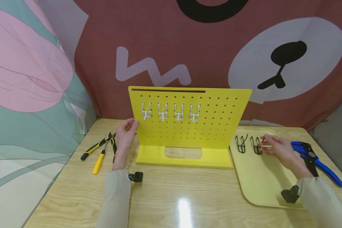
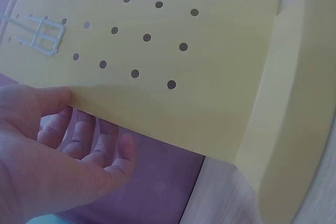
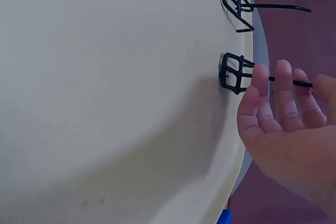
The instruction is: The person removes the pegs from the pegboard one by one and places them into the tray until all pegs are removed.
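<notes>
A yellow pegboard point(image 1: 216, 126) point(image 2: 210, 119) stands upright, with several white wire hooks point(image 1: 162, 116) in its upper left part. The left hand point(image 1: 126, 134) point(image 2: 68, 153) pinches the board's left edge, thumb on the front face and fingers behind. On the right, the right hand point(image 1: 282, 152) point(image 3: 294, 140) holds the prong of a black wire hook point(image 1: 256, 148) point(image 3: 231, 72) between thumb and fingers; the fingers partly hide it. Beside it a second black hook point(image 1: 241, 145) point(image 3: 239, 6) lies on the pale yellow tray point(image 1: 262, 183) point(image 3: 105, 77).
Left of the board lie black-and-yellow pliers point(image 1: 94, 149) and a yellow-handled screwdriver point(image 1: 99, 163). A blue-handled tool point(image 1: 329, 172) rests right of the tray. A patterned cloth point(image 1: 159, 38) hangs behind the wooden table point(image 1: 165, 196).
</notes>
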